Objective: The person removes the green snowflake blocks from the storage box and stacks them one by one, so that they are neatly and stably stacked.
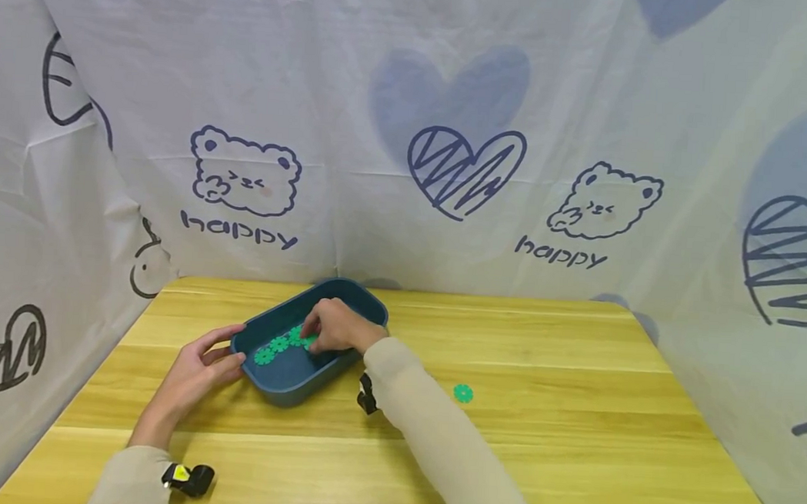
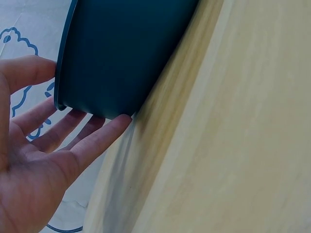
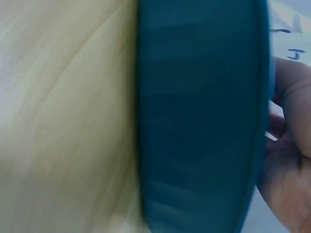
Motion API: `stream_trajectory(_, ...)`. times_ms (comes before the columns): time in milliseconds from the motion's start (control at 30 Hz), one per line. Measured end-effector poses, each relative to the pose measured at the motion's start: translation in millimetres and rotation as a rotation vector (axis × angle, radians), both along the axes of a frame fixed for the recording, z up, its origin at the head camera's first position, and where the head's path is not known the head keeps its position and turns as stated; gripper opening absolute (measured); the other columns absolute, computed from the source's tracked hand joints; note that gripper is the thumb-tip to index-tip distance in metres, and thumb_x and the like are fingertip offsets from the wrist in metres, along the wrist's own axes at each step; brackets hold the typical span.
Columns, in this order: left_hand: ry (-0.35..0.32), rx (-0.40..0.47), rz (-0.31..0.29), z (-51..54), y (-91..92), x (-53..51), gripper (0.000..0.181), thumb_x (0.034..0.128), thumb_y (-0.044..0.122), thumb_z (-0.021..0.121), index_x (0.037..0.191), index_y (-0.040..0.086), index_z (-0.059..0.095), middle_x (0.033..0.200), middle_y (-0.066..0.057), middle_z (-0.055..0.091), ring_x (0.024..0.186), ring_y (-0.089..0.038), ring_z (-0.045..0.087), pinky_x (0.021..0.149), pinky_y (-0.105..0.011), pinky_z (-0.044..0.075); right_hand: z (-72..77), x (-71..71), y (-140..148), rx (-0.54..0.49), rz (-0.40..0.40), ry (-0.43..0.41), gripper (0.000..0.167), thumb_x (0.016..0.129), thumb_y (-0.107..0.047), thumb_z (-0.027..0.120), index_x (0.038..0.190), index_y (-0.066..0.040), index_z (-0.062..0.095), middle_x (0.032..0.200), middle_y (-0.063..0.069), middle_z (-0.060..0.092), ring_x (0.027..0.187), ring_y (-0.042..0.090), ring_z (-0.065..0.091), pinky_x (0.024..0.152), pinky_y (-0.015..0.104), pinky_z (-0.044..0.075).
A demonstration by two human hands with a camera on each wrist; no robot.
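Observation:
A dark blue-green plastic bin (image 1: 287, 390) stands at a slant on the table, with several small green notched discs (image 1: 265, 356) in a row on its floor. My left hand (image 1: 197, 368) rests against the bin's near-left end. In the left wrist view its spread fingers (image 2: 99, 141) touch the bin's outer wall and rim. Into the bin reaches my right hand (image 1: 339, 327), fingers bent down at the discs by the right end of the row. Whether they pinch one is hidden; in the right wrist view the bin wall (image 3: 201, 116) covers the fingertips.
One more green disc (image 1: 463, 394) lies on the wooden table (image 1: 573, 432), to the right of the right forearm. White cloth (image 1: 349, 225) printed with bears and hearts hangs behind the table and along its sides.

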State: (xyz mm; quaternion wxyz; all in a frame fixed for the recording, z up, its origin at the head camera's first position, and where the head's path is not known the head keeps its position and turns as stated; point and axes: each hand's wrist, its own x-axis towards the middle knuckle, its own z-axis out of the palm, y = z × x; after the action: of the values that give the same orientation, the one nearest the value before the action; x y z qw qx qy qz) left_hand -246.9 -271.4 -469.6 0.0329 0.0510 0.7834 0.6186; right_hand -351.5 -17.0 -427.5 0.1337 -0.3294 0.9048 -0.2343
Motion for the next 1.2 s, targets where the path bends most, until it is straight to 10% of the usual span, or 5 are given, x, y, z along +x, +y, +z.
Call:
stream_trajectory(800,-0.004,-0.001,-0.004,-0.5,0.6,-0.6,0.066,0.1017,0.018,0.066,0.157,0.001,0.036,0.162,-0.025,0.031,0.113,0.008,0.058,0.089,-0.021,0.061,30.1,20.1,73.5,-0.240,0.092,0.041,0.020,0.085,-0.014,0.082,0.104,-0.010,0.082,0.109,0.005,0.076,0.102,0.027,0.068,0.084,0.020,0.056)
stream_trajectory(1200,-0.007,0.011,-0.011,2.3,2.0,0.4,0.065,0.1022,0.016,0.065,0.158,0.000,0.035,0.162,-0.025,0.030,0.112,0.008,0.059,0.089,-0.022,0.062,33.2,40.5,126.5,-0.263,0.103,0.021,0.016,0.086,-0.007,0.078,0.101,-0.004,0.082,0.105,0.007,0.074,0.090,0.013,0.066,0.077,0.018,0.061)
